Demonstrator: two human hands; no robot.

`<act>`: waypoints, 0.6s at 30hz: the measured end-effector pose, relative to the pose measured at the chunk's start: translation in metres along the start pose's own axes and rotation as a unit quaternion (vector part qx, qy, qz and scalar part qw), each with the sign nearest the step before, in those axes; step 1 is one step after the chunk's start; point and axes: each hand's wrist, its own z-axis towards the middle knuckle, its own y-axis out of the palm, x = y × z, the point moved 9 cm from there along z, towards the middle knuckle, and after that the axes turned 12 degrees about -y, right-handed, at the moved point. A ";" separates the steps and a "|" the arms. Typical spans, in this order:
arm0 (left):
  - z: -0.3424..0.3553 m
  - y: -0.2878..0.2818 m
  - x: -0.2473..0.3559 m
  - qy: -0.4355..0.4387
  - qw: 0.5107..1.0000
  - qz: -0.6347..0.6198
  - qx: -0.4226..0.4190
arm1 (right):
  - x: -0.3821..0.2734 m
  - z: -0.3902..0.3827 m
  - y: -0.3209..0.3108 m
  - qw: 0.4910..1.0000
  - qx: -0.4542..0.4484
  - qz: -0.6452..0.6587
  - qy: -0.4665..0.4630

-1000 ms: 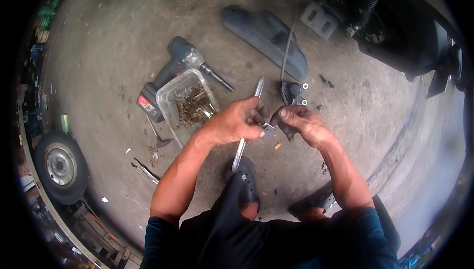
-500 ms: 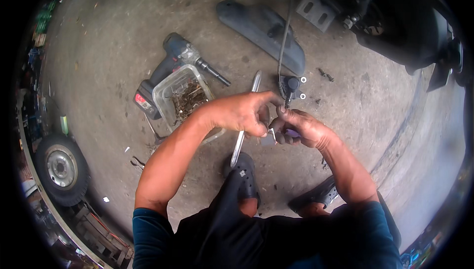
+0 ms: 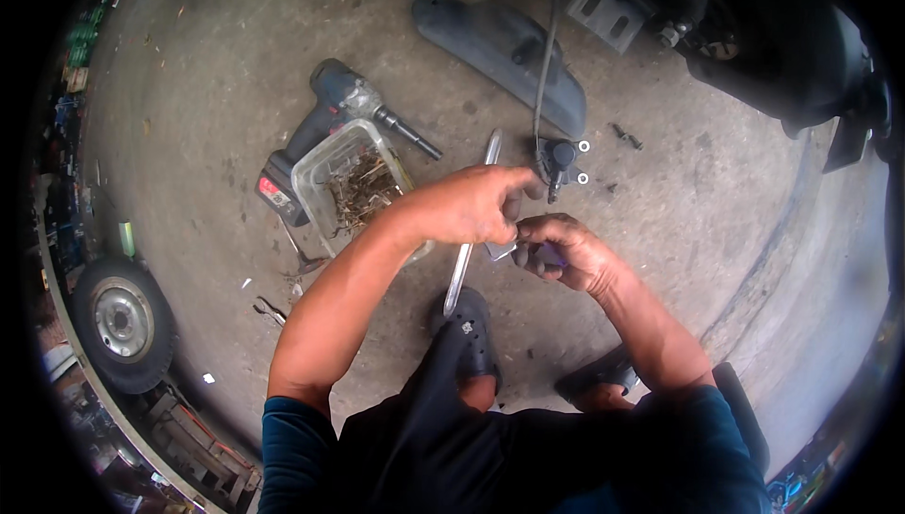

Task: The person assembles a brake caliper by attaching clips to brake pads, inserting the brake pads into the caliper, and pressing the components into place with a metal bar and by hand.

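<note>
My left hand (image 3: 476,203) pinches a small grey metal piece (image 3: 501,251), its index finger extended over it. My right hand (image 3: 566,250) curls close beside it, holding a small purple item (image 3: 551,257), mostly hidden. A long silver bar (image 3: 457,278) runs beneath my left hand toward my left shoe; whether I touch it is unclear. Just beyond my hands lies a black brake caliper (image 3: 562,157) on a cable. A clear plastic tub (image 3: 302,184) of rusty small parts sits left of my hands, next to a cordless impact wrench (image 3: 330,90) with a socket extension.
A long grey plastic cover (image 3: 490,42) lies ahead. A dark vehicle (image 3: 773,52) with spring and bracket (image 3: 603,19) fills the upper right. Loose bolts (image 3: 627,137) lie near the caliper. Pliers (image 3: 269,311) and a wheel (image 3: 123,321) are on the left.
My right hand has closed in beside my left, and a purple item now shows in its fingers. My left hand's index finger has stretched out. The view has shifted slightly.
</note>
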 end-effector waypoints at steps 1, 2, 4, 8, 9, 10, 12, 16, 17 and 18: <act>0.001 0.002 -0.002 -0.002 1.000 0.000 -0.001 | 0.003 0.001 -0.001 1.000 0.000 0.002 0.001; 0.002 0.002 -0.003 -0.002 1.000 -0.006 0.014 | 0.007 0.002 -0.004 1.000 0.013 0.004 0.011; 0.003 0.002 -0.007 -0.004 0.999 -0.012 0.030 | 0.010 0.003 -0.005 0.999 0.026 0.007 0.023; 0.001 0.000 -0.010 0.013 0.997 -0.011 0.071 | 0.011 0.004 -0.008 0.997 0.057 -0.027 0.035; -0.001 -0.004 -0.007 0.029 0.994 -0.016 0.106 | 0.009 0.004 -0.009 0.997 0.064 -0.030 0.023; -0.004 0.000 0.000 0.031 0.994 -0.016 0.102 | 0.008 0.005 -0.010 0.997 0.068 -0.029 0.023; -0.059 -0.030 0.035 0.176 0.893 -0.010 0.414 | -0.004 0.006 -0.014 0.991 0.120 0.057 -0.017; -0.060 0.015 0.008 0.165 0.904 -0.131 0.372 | -0.007 0.014 -0.024 0.972 0.161 0.150 -0.082; -0.056 0.026 0.001 0.160 0.905 -0.097 0.382 | -0.005 0.016 -0.022 0.972 0.160 0.150 -0.082; -0.050 0.036 -0.005 0.155 0.904 -0.063 0.394 | -0.004 0.019 -0.017 0.966 0.146 0.194 -0.093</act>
